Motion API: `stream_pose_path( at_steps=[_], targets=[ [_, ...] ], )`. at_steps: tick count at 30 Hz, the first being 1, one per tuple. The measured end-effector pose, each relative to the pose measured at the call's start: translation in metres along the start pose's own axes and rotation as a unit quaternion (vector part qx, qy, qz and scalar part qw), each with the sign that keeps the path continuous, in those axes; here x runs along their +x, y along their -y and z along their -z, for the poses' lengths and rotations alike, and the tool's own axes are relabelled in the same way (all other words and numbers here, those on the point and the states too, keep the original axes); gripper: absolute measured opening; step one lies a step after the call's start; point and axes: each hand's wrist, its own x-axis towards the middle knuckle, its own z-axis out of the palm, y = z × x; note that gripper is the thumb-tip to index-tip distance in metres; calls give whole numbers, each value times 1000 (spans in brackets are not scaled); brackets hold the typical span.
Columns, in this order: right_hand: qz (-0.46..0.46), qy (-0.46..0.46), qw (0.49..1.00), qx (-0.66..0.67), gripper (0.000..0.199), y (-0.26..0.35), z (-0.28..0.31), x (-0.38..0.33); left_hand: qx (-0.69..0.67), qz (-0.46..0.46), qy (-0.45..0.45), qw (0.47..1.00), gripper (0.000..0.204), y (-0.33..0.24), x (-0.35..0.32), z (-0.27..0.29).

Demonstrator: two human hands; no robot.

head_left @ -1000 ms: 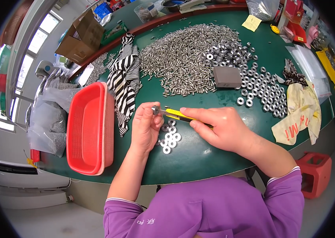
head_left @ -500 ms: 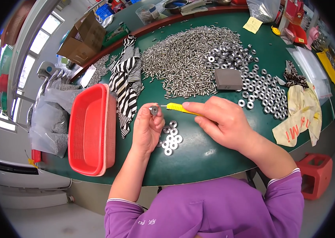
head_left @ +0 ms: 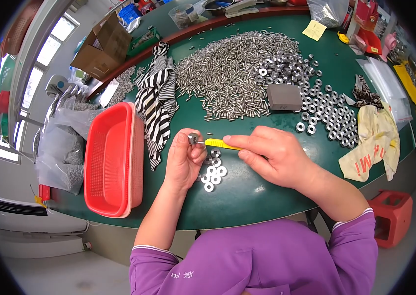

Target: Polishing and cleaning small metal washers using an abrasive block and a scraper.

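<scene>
Currently pinches metal ring (head_left: 192, 139) in closed left hand (head_left: 181, 161), grips yellow-handled tool (head_left: 216, 143) in curled right hand (head_left: 277, 156), and should steer it lightly.

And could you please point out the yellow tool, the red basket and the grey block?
Yellow tool (head_left: 216, 143): head view, on its handle.
Red basket (head_left: 128, 152): head view, on its right rim.
Grey block (head_left: 284, 95): head view, on its top face.

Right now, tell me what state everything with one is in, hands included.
Left hand: closed on a metal ring
Right hand: gripping the yellow-handled tool, tip at the ring
Loose rings: clustered on the table
Metal pins: heaped
Grey block: lying beside the heap
Striped cloth: crumpled
Cardboard box: flaps open
Red basket: upright, nested in another
</scene>
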Motion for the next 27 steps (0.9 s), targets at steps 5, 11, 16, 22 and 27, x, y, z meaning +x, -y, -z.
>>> stream_pose_path(
  at_steps=[5,11,16,22,27],
  targets=[
    [7,0,999,-36,31,0,1,0,-2,23,-21,1000,28,1,-1,-1],
    [52,-24,994,-94,33,1,0,2,-17,47,-33,998,28,-2,-3,-4],
    [81,-48,987,-134,32,0,0,3,-41,81,-35,995,28,-3,-2,-4],
    [106,-45,975,-190,32,3,1,1,-59,81,-34,994,28,-5,-1,-3],
    [82,-35,986,-139,33,4,0,1,-70,96,-43,992,27,-5,-2,-3]
  ],
)
